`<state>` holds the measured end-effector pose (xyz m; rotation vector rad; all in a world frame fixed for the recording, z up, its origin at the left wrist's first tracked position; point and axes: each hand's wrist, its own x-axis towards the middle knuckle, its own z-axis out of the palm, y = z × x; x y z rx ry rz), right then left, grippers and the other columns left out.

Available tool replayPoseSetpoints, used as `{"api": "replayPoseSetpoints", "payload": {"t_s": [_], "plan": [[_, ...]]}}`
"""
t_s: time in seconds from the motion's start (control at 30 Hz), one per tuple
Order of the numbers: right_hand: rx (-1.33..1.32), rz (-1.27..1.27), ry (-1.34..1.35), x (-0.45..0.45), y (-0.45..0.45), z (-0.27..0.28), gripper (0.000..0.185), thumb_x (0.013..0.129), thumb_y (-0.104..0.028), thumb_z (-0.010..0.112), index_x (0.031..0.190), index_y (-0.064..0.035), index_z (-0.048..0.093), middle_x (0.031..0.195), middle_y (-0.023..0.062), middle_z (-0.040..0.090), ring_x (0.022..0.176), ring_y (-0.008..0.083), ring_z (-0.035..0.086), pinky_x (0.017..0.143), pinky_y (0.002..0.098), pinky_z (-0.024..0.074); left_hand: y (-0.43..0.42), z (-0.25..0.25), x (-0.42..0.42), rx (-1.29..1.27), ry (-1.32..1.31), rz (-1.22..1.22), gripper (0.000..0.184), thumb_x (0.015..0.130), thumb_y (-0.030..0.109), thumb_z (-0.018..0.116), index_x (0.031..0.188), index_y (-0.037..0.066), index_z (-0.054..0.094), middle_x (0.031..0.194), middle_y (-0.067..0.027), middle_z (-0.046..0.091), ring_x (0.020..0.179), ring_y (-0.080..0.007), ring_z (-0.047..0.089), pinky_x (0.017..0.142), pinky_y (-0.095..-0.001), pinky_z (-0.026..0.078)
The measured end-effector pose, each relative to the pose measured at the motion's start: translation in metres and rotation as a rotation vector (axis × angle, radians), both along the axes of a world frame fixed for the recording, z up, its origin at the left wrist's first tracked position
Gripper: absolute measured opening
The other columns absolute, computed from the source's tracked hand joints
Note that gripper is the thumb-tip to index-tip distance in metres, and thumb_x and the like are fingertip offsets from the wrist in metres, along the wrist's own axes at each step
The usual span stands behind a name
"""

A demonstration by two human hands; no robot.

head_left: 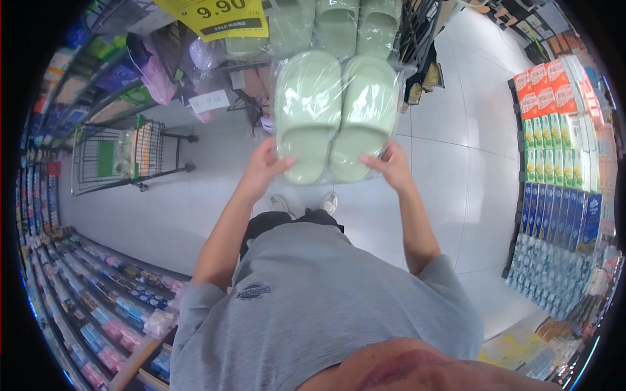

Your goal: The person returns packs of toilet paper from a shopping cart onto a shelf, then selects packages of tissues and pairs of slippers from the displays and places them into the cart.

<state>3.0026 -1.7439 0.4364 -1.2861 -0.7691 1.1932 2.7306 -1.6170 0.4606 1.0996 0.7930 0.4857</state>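
Note:
A pair of pale green slippers (313,98) in a clear plastic wrapper lies across both my hands, in front of the rack. My left hand (266,166) grips the lower left edge of the pack, thumb on top. At the lower right edge, my right hand (390,164) holds it the same way, with the thumb over the wrapper. The fingers beneath the pack are partly hidden. Just beyond the pack, more wrapped green slippers (338,26) sit on the rack.
A yellow price sign (218,16) hangs over the rack. To the left stands a shopping cart (124,156) with items inside. Shelves of packaged goods (111,293) run along the lower left. Stacked boxes (554,150) line the right, beyond the tiled floor (450,182).

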Motion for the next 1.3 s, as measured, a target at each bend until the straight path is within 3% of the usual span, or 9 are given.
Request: {"api": "replayPoseSetpoints", "payload": {"t_s": [0.1,0.3,0.5,0.57,0.7,0.8,0.87,1.1,1.3], "plan": [[-0.065,0.11,0.009,-0.034,-0.018,-0.029,0.052,0.074,-0.005,0.076,0.12,0.0046,0.051,0.108,0.0096,0.063,0.098,0.0156,0.06,0.087,0.0297,0.0467,-0.025,-0.006,-0.04,-0.021,-0.008,-0.021,0.054,0.079,0.0,0.065,0.128,0.0,0.044,0.118,-0.0106,0.059,0.11,-0.0176,0.056,0.096,-0.0327,0.043],[-0.094,0.178,-0.098,-0.132,-0.006,-0.053,0.05,0.076,-0.005,0.074,0.119,0.004,0.051,0.106,0.0099,0.064,0.093,0.0148,0.061,0.081,0.0295,0.0494,-0.028,-0.053,-0.126,-0.195,0.178,0.114,0.053,0.075,0.002,0.069,0.124,-0.003,0.049,0.116,-0.0115,0.06,0.104,-0.0183,0.058,0.093,-0.0315,0.044],[-0.049,0.525,-0.176,-0.231,0.086,-0.027,0.048,0.074,-0.005,0.073,0.116,0.0046,0.052,0.104,0.0111,0.064,0.09,0.015,0.062,0.078,0.0293,0.0501,-0.017,-0.064,-0.259,-0.229,0.011,0.302,0.049,0.077,0.007,0.069,0.121,-0.005,0.051,0.11,-0.0101,0.062,0.1,-0.0171,0.059,0.092,-0.0307,0.044],[-0.009,0.598,-0.202,-0.296,0.122,-0.002,0.049,0.073,-0.007,0.073,0.116,0.0043,0.053,0.103,0.0104,0.064,0.09,0.0147,0.061,0.079,0.0288,0.0494,-0.015,-0.063,-0.312,-0.214,0.005,0.382,0.047,0.078,0.008,0.069,0.12,-0.005,0.051,0.11,-0.0102,0.062,0.101,-0.0169,0.059,0.092,-0.031,0.045],[0.107,0.758,-0.275,-0.422,0.176,-0.013,0.049,0.074,-0.011,0.071,0.116,0.004,0.053,0.103,0.0092,0.063,0.093,0.0146,0.059,0.083,0.0287,0.0459,-0.017,-0.065,-0.425,-0.224,-0.045,0.612,0.045,0.08,0.009,0.067,0.119,-0.006,0.051,0.109,-0.0113,0.062,0.099,-0.0172,0.06,0.089,-0.0312,0.047],[0.023,0.9,-0.178,-0.515,0.201,-0.019,0.045,0.075,-0.01,0.067,0.116,0.0034,0.053,0.103,0.0089,0.062,0.092,0.0147,0.059,0.084,0.0293,0.0457,-0.025,-0.061,-0.501,-0.252,-0.136,0.828,0.04,0.081,0.009,0.065,0.116,-0.007,0.052,0.105,-0.0145,0.064,0.089,-0.0192,0.065,0.081,-0.0316,0.052],[-0.143,0.927,0.03,-0.574,0.203,-0.016,0.041,0.076,-0.009,0.063,0.114,0.0038,0.053,0.102,0.0093,0.062,0.089,0.0153,0.059,0.082,0.0296,0.0468,-0.034,-0.06,-0.543,-0.272,-0.141,0.915,0.042,0.081,0.01,0.064,0.117,-0.007,0.052,0.106,-0.0148,0.063,0.092,-0.0203,0.064,0.083,-0.0319,0.051],[-0.257,1.068,0.02,-0.655,0.245,-0.017,0.04,0.078,-0.006,0.062,0.115,0.0065,0.051,0.102,0.012,0.062,0.09,0.0167,0.061,0.08,0.0291,0.0484,-0.035,-0.083,-0.604,-0.362,-0.182,1.117,0.041,0.08,0.01,0.065,0.115,-0.007,0.052,0.104,-0.0147,0.064,0.09,-0.0208,0.064,0.081,-0.031,0.051],[-0.424,1.123,0.051,-0.701,0.326,-0.048,0.036,0.077,-0.006,0.064,0.11,0.0071,0.055,0.1,0.012,0.064,0.088,0.0174,0.062,0.08,0.0294,0.0488,0.026,-0.095,-0.648,-0.325,-0.173,1.19,0.039,0.08,0.009,0.066,0.112,-0.007,0.052,0.102,-0.0131,0.064,0.088,-0.0173,0.064,0.079,-0.029,0.05]]}}
